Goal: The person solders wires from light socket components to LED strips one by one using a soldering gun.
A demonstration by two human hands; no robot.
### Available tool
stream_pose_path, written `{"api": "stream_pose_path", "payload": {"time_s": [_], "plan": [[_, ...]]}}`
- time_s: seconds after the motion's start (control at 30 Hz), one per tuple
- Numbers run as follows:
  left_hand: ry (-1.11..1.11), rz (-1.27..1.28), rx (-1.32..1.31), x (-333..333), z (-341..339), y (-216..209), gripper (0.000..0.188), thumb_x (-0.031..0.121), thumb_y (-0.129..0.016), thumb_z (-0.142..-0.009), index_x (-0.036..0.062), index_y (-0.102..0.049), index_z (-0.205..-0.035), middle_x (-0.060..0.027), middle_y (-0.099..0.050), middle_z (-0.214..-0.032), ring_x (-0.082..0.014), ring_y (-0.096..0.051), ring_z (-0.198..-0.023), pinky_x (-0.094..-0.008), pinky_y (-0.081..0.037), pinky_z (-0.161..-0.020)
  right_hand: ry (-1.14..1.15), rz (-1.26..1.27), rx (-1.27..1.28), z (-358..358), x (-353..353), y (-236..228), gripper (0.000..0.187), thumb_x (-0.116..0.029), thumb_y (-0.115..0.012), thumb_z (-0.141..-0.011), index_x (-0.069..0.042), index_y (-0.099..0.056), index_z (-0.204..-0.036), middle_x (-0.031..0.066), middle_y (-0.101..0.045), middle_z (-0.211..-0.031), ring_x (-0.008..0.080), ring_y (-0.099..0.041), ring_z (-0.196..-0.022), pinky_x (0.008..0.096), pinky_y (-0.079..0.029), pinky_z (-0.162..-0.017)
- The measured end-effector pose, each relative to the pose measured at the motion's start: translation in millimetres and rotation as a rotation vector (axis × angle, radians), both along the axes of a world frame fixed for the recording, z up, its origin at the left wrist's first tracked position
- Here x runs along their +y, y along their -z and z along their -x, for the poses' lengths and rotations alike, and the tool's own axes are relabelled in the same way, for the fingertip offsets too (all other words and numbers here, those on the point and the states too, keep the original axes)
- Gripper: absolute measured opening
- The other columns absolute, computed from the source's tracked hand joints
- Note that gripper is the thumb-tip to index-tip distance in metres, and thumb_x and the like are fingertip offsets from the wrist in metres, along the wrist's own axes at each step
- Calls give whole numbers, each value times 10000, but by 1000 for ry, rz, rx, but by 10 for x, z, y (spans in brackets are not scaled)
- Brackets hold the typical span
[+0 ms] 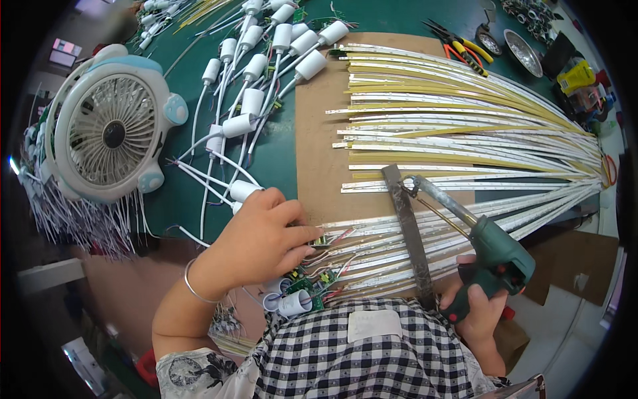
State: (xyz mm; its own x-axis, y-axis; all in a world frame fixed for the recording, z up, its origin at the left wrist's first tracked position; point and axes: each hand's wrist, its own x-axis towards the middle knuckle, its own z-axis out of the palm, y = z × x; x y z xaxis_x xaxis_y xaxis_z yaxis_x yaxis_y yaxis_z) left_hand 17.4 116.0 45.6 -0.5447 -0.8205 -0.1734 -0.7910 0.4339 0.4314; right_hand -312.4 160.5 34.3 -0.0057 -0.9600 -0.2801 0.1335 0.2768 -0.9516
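Note:
My left hand [262,229] is closed, thumb and fingers pinching a small circuit board [319,241] at the left ends of the near strips. Thin wires run from that board to the strips. My right hand [475,309] grips the handle of a green soldering gun [503,256], its metal tip pointing up and left, by the top of a dark flat bar [407,229]. The bar lies across the near LED strips [365,249]. Below my left hand sit more green circuit boards [325,278] and white plastic lamp caps [294,303], close to my checked apron.
A white and blue fan [114,133] stands at the left. White lamp caps with cables [252,102] are heaped beside it. More white and yellow strips [425,126] fan over brown cardboard [319,146]. Pliers [458,43] and a metal dish [524,53] lie at the far right.

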Motion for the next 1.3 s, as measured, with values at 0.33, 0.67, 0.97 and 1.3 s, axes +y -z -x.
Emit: {"api": "stream_pose_path", "payload": {"time_s": [0.33, 0.67, 0.97, 1.3], "plan": [[-279, 467, 141, -356, -338, -94, 158, 212, -662, -788, 96, -667, -894, -84, -601, -859, -268, -570, -808, -384, -448, -711, 71, 51, -87, 4, -145, 51, 525, -169, -606, -837, 70, -369, -1239, 207, -533, -1149, 227, -610, -575, 312, -518, -456], [-436, 571, -287, -1045, -525, 298, 210, 288, -713, -745, 123, -651, -859, -49, -603, -779, -240, -579, -832, -375, -380, -784, 80, 47, -85, -140, -130, -4, 518, -170, -605, -833, 82, -380, -1226, 209, -536, -1128, 221, -606, -566, 311, -522, -455], [-141, 239, -28, -547, -270, 121, 235, 278, -715, -731, 132, -634, -897, -18, -570, -846, -222, -529, -900, -376, -334, -835, 86, 16, -91, -126, -201, 19, 536, -183, -597, -848, 15, -333, -1272, 188, -523, -1173, 195, -571, -556, 302, -497, -447], [-228, 242, -10, -587, 5, 317, 189, 211, -717, -733, 129, -629, -879, -19, -591, -787, -224, -555, -822, -353, -355, -802, 74, 28, -74, -120, -172, 30, 517, -185, -588, -853, 53, -352, -1246, 194, -542, -1146, 206, -589, -568, 312, -517, -463]]}}
